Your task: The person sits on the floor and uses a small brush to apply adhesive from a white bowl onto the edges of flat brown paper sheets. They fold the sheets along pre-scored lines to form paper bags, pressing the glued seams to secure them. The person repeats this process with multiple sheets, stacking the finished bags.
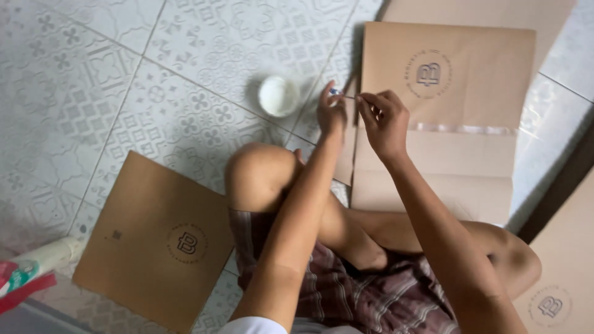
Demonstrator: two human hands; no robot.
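Cardboard lies all about the person sitting cross-legged on the patterned tile floor [124, 55]: I count four brown pieces in the head view. One flat folded piece [158, 238] lies at the person's left knee, a round dark emblem printed on it. A second, the unfolded sheet [445, 124], is spread in front of the legs, with the same sort of emblem near its top and a shiny strip of clear tape [464, 128] running across its middle. A third piece [476, 12] pokes out from under that sheet at the top edge, and a fourth [563, 272] sits at the lower right beside the right knee. There is one small white round cup [278, 96] on the tiles, just to the left of the hands, and one pale roll [46, 255] with some red and green stuff [18, 281] at the far lower left.

Both hands are raised together over the left edge of the unfolded sheet. The left hand [332, 111] pinches a tiny thing [335, 91] with a bluish glint at its fingertips; it is too small to say what it is. The right hand [385, 120] is curled, thumb and forefinger closed on what looks like a thin line [349, 96] stretched between the two hands, just above the sheet's corner. The hands are almost touching.
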